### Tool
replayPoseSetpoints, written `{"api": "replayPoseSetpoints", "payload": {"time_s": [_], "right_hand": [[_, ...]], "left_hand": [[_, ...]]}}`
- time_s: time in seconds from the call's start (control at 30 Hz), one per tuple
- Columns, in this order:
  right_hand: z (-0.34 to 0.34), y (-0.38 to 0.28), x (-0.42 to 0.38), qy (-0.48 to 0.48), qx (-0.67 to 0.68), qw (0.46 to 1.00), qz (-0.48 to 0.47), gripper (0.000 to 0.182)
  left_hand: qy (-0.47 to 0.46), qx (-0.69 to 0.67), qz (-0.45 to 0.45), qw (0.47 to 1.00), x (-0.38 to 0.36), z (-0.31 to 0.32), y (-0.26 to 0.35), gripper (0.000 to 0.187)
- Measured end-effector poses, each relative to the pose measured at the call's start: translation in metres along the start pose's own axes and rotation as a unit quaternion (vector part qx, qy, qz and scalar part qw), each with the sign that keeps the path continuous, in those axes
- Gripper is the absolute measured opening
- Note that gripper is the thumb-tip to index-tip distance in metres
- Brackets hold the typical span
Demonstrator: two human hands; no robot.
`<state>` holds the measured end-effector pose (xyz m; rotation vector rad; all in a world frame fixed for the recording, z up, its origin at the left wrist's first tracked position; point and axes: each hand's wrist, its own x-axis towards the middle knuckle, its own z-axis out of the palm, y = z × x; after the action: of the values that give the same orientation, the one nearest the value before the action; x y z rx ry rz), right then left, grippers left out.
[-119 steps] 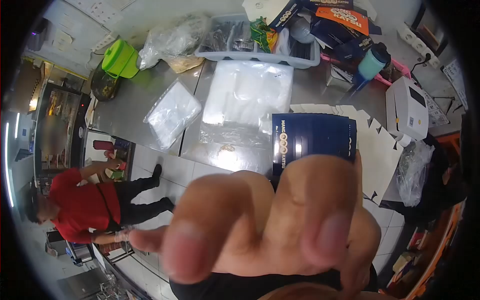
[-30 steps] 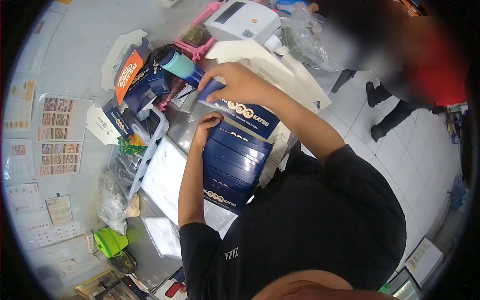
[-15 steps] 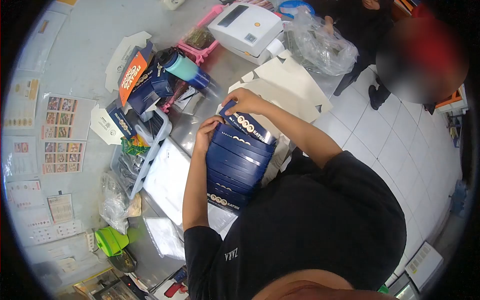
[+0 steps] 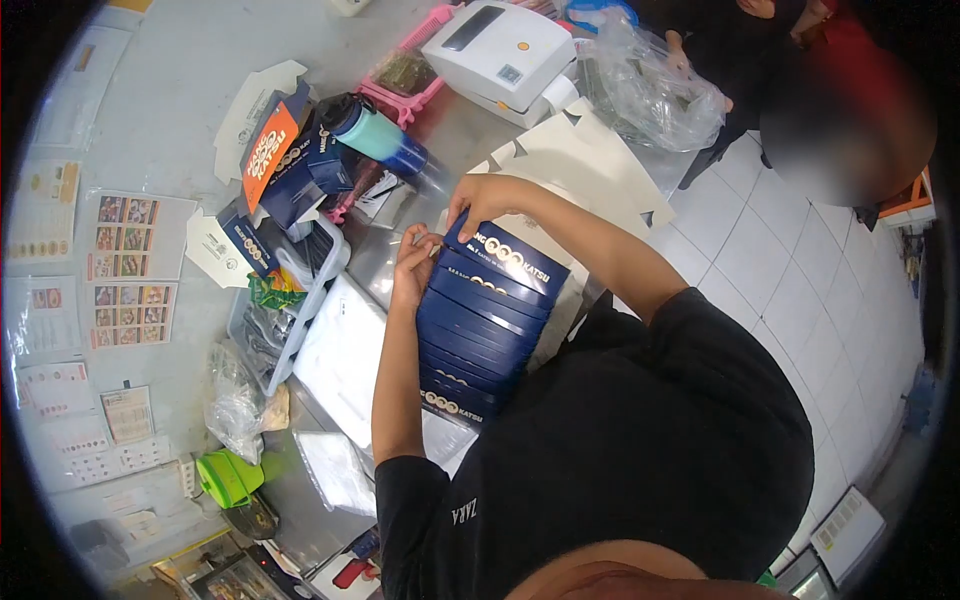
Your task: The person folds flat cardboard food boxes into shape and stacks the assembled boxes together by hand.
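A row of dark blue flat-folded cardboard boxes [image 4: 465,335], overlapping one another and printed with gold and white lettering, lies in front of my body. My right hand [image 4: 482,207] pinches the far left corner of the uppermost box [image 4: 528,262], thumb on its printed face. Beside that same corner is my left hand [image 4: 413,262], its fingers loosely bent and slightly apart, the tips at the box edge. Whether those tips touch the box is hard to tell. Cream-coloured card sheets [image 4: 590,165] lie beyond and partly under the boxes.
A white label printer [image 4: 500,55] and a clear plastic bag [image 4: 655,95] stand at the back. A teal-and-blue tumbler [image 4: 375,135], assembled boxes [image 4: 290,175] and a plastic bin [image 4: 335,260] line the left. White packs [image 4: 345,350] lie beside my left arm. Another person [image 4: 720,50] stands at upper right.
The uppermost box has shifted slightly and its printed face shows more fully. My left fingers have loosened from its edge and spread a little. My right hand keeps its pinch.
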<state>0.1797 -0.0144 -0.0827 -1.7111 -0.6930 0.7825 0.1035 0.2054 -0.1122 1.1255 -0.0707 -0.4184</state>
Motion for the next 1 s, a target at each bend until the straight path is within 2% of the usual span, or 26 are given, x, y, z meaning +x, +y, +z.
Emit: {"api": "replayPoseSetpoints", "payload": {"time_s": [0.07, 0.2, 0.5, 0.6, 0.63, 0.73, 0.77, 0.87, 1.0], "right_hand": [[-0.002, 0.004, 0.004, -0.024, 0.025, 0.999, 0.019, 0.035], [-0.005, -0.01, 0.007, -0.053, -0.028, 0.998, 0.034, 0.033], [0.006, -0.049, -0.011, 0.035, -0.165, 0.985, -0.018, 0.036], [0.016, -0.07, -0.028, 0.063, -0.188, 0.979, 0.037, 0.034], [0.024, -0.054, -0.024, 0.098, -0.261, 0.958, -0.066, 0.031], [0.019, -0.04, -0.026, 0.038, -0.109, 0.991, -0.064, 0.027], [0.014, -0.041, -0.032, 0.039, -0.072, 0.996, -0.021, 0.025], [0.004, -0.023, -0.03, 0.093, -0.06, 0.987, -0.117, 0.025], [-0.009, -0.021, -0.038, 0.129, 0.038, 0.988, -0.069, 0.025]], "left_hand": [[-0.014, -0.005, -0.003, 1.0, 0.0, -0.001, 0.0, 0.034], [-0.026, 0.015, 0.017, 0.999, 0.002, -0.002, -0.001, 0.042], [0.026, 0.04, 0.012, 0.999, -0.014, 0.019, 0.014, 0.045], [0.029, 0.052, 0.019, 0.998, -0.019, 0.03, 0.017, 0.044], [0.023, 0.055, 0.026, 0.998, -0.021, 0.037, 0.02, 0.043], [0.008, 0.078, 0.039, 0.996, -0.02, 0.042, 0.022, 0.042], [0.003, 0.088, 0.042, 0.995, -0.02, 0.042, 0.021, 0.042], [0.012, 0.07, 0.034, 0.997, -0.021, 0.037, 0.021, 0.043], [0.007, 0.068, 0.043, 0.997, -0.021, 0.035, 0.018, 0.045]]}}
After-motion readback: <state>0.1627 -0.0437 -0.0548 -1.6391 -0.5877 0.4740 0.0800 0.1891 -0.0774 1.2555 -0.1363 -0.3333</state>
